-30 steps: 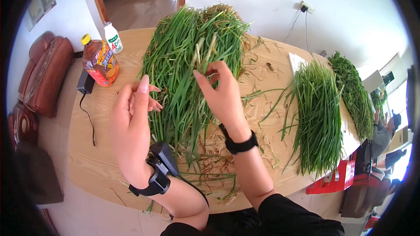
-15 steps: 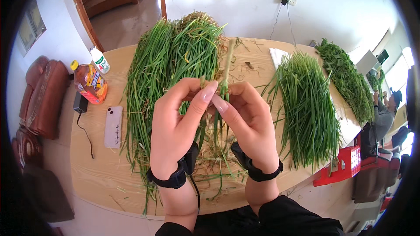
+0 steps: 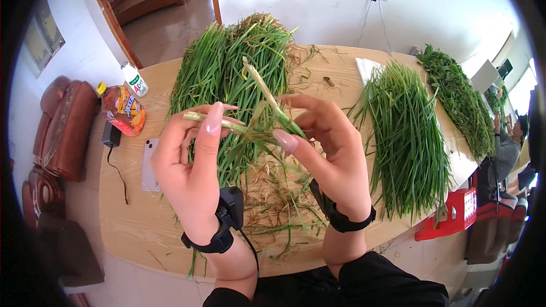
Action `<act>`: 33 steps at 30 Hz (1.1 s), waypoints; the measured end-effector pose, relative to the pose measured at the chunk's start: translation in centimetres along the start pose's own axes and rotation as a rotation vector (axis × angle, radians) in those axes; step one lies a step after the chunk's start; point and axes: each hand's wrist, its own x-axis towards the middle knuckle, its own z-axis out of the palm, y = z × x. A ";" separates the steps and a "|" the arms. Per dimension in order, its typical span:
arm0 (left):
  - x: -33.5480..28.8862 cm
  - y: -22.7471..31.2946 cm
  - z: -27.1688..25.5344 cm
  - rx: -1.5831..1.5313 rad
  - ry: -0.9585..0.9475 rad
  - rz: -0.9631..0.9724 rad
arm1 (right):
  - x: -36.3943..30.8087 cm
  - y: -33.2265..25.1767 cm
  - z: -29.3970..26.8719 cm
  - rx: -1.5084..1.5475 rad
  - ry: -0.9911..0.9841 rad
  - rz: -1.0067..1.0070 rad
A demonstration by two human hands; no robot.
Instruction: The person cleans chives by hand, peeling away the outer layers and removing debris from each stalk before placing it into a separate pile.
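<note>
Both hands are raised over the middle of the table. My left hand [image 3: 190, 159] pinches a short pale-ended chive stalk [image 3: 196, 116] between thumb and fingers. Between my right thumb and fingers, my right hand [image 3: 335, 156] grips another chive stalk [image 3: 263, 86], its whitish end slanting up to the left. Thin leafy strands stretch between the two hands. Behind my left hand lies a large, untidy heap of chives [image 3: 227, 74], with dry, brownish bits on it. A neater bundle of chives [image 3: 406, 142] rests right of my right hand. Black straps circle both wrists.
Loose trimmings [image 3: 278, 193] litter the wooden table [image 3: 128, 216]. On the left are a phone [image 3: 149, 165], an orange drink bottle [image 3: 122, 111], a white bottle [image 3: 135, 81] and a black adapter with cord [image 3: 111, 135]. Leafy greens [image 3: 455, 99] lie far right; a person [image 3: 506, 142] is beyond.
My hands, earlier close together at the fingertips, have moved apart. The right-hand stalk now tilts left instead of standing upright, and the left hand has drawn leftward with its piece.
</note>
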 end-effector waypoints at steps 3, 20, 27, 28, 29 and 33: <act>0.0 0.0 -0.2 -0.027 0.008 0.011 | 0.0 0.6 -0.2 0.046 -0.012 -0.011; -0.5 0.3 -0.4 -0.098 0.045 0.023 | 0.2 0.1 0.0 0.245 0.160 0.127; 0.9 -1.4 -4.3 -0.095 0.448 0.028 | 1.1 1.7 -0.9 0.286 0.364 0.008; 1.3 -1.8 -5.4 -0.131 0.594 0.095 | 1.2 2.0 -0.8 0.293 0.361 0.015; 1.7 -2.1 -6.1 -0.182 0.732 0.161 | 1.3 1.9 -1.1 0.314 0.384 -0.011; 1.7 -3.2 -8.5 -0.212 0.838 0.203 | 1.3 1.5 -1.8 0.276 0.422 -0.030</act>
